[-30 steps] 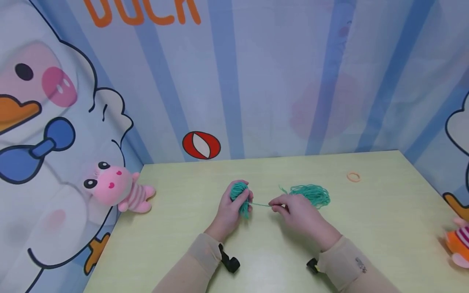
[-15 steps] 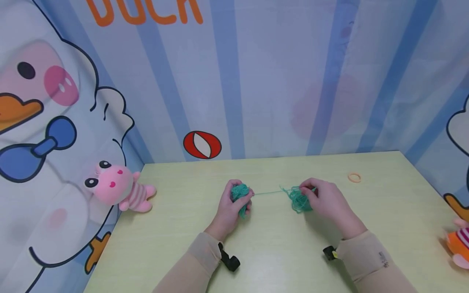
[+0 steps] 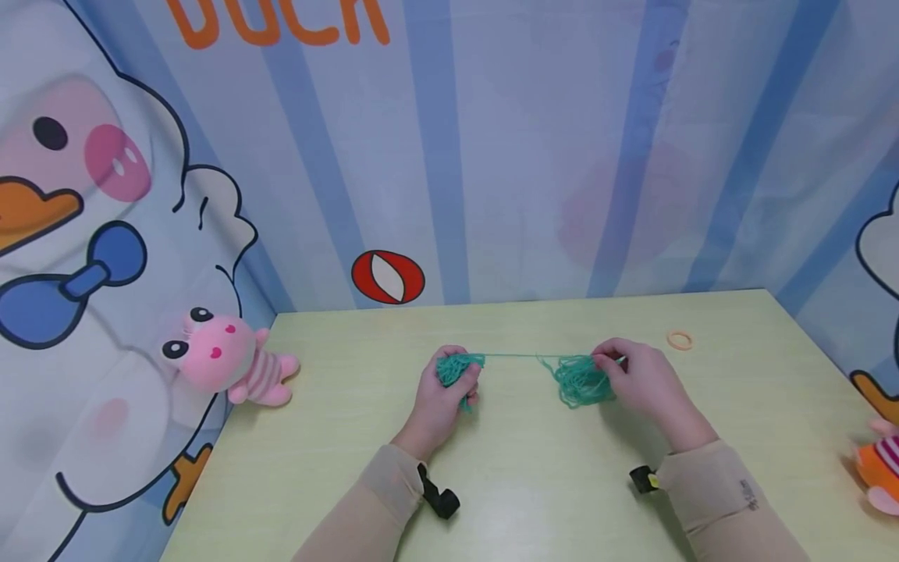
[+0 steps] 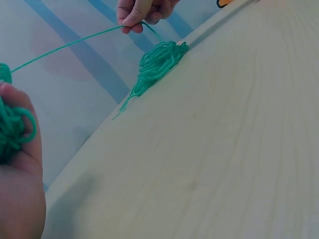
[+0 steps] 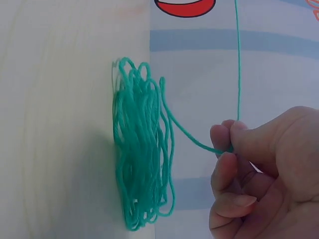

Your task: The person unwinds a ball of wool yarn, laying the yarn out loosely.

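Note:
My left hand [image 3: 435, 402] grips a bundle of green yarn [image 3: 456, 367], its fingers behind and thumb across the front. A single taut yarn strand [image 3: 513, 356] runs from the top of that bundle to my right hand [image 3: 646, 382]. Thumb and fingertips of the right hand pinch the strand, as the right wrist view shows. From the pinch, the yarn sags down to a loose green yarn skein [image 5: 142, 149] lying on the table. In the head view the right fingers are at the skein's upper right; the left wrist view shows them above the skein [image 4: 159, 64].
An orange ring [image 3: 680, 340] lies on the table [image 3: 351, 468] behind the right hand. A pink plush toy [image 3: 232, 359] is at the left edge, and an orange and pink toy [image 3: 881, 464] at the right. A printed curtain [image 3: 506, 156] stands behind the table.
My right hand has moved right and away from me, drawing the strand longer and straighter. The skein has shifted slightly left and changed shape. The left hand stays in place, the bundle turned a little.

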The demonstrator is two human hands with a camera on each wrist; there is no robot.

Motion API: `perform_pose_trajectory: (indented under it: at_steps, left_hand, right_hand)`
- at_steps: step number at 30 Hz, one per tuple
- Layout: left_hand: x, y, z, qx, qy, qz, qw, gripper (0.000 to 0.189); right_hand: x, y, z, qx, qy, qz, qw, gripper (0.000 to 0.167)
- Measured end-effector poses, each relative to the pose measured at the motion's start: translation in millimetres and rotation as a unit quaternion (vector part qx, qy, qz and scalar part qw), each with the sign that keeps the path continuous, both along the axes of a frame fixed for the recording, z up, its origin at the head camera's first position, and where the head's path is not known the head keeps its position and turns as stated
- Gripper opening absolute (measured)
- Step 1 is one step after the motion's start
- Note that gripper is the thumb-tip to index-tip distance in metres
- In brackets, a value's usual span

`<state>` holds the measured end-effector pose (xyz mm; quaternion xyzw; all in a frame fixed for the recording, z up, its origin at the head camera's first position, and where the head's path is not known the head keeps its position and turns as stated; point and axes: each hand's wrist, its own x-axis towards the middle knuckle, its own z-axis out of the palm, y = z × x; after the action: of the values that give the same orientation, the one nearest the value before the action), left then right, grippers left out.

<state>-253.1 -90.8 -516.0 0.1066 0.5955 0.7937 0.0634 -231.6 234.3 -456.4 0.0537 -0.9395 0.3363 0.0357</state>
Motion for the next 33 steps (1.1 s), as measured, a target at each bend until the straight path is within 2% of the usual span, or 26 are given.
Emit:
perform_pose_trajectory:
  at_steps: [7,11,15,21,24,28,30,33]
  left_hand:
    - [-1.1,0.5,1.2,0.053,-0.015,0.027,0.9981,0.029]
    - [-2.6,2.1,1.4,0.042,-0.027,0.056,0.9972,0.018]
    - [-4.6,2.7,0.5,0.032,-0.037,0.085,0.9952,0.011]
    - [-5.7,2.6,-0.1,0.034,-0.047,0.098,0.9935,0.02]
    - [-5.6,3.1,0.0,0.037,-0.047,0.095,0.9937,0.026]
    - [-5.0,2.7,-0.9,0.024,-0.036,0.072,0.9965,0.025]
    - [-4.1,1.6,-1.3,-0.003,-0.031,0.057,0.9979,0.03]
    - [-1.8,-0.2,-0.5,-0.057,-0.016,0.035,0.9977,0.046]
  right_hand:
    - [-1.1,13.3,-1.9,0.014,0.006,-0.042,0.999,0.027]
    - [-1.5,22.2,-3.1,0.018,0.002,-0.067,0.9976,0.031]
    - [-2.0,28.8,-4.1,0.013,-0.021,-0.089,0.9957,0.035]
    - [-5.1,33.6,-10.4,0.015,-0.057,-0.105,0.9927,0.036]
    - [-7.6,33.7,-16.1,0.031,-0.069,-0.089,0.9931,0.034]
    - [-8.6,28.0,-20.6,0.039,-0.077,-0.068,0.994,0.034]
    - [-6.8,20.7,-18.8,0.031,-0.058,-0.067,0.9956,0.035]
    - [-2.0,2.8,-12.1,0.013,0.001,-0.053,0.9985,0.035]
